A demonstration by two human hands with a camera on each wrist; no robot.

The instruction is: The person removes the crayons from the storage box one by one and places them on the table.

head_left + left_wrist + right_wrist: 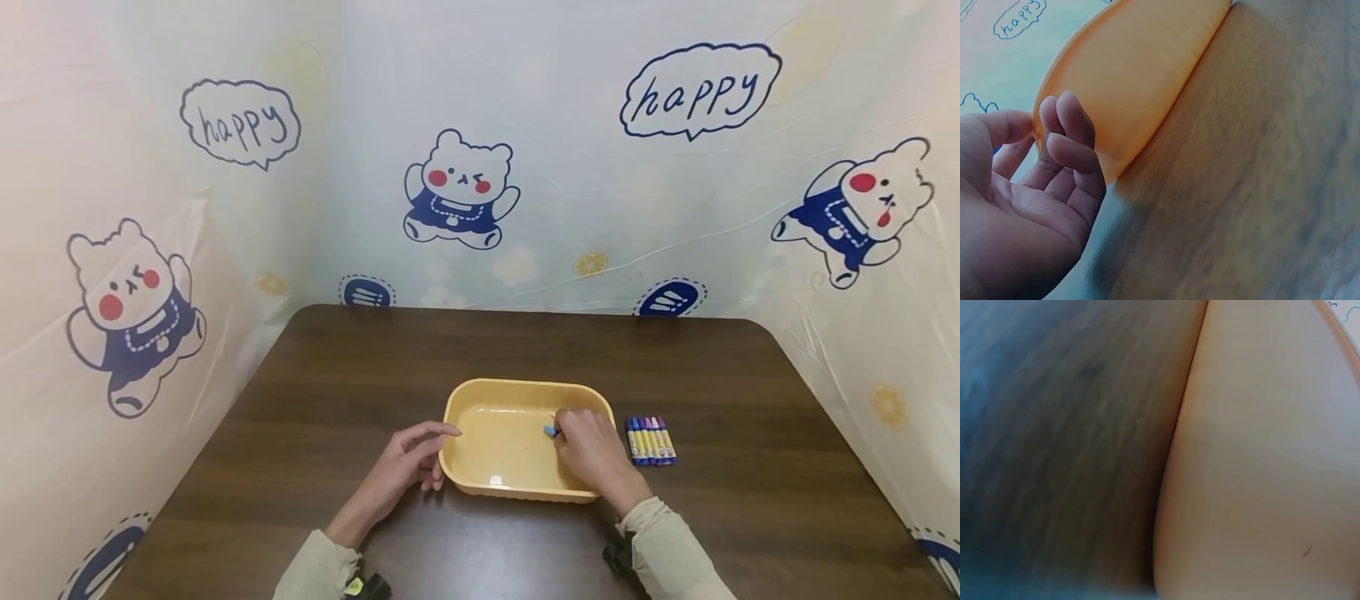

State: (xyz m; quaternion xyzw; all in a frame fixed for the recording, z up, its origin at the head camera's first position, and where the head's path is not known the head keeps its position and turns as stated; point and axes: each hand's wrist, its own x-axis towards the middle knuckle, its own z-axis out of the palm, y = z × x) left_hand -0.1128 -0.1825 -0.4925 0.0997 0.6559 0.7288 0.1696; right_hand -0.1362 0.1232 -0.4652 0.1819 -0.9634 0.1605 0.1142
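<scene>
A shallow yellow plastic basin (502,492) stands on the table with its rim up. At its left end my left hand (405,467) pinches the rim between thumb and index finger, while the other fingers curl loosely outside, as the left wrist view shows of the basin wall (1129,69). Inside the right half of the basin, my right hand (594,450) has its fingers curled round a marker with a light blue end (551,431) that pokes out to the left. The rest of that marker is hidden by the fingers. The right wrist view holds only the basin's outer wall (1254,450).
Right of the basin, several markers (651,440) with yellow labels and blue or purple ends lie side by side in a row. The dark wooden table (360,358) is enclosed at the back and sides by a printed cloth (555,208).
</scene>
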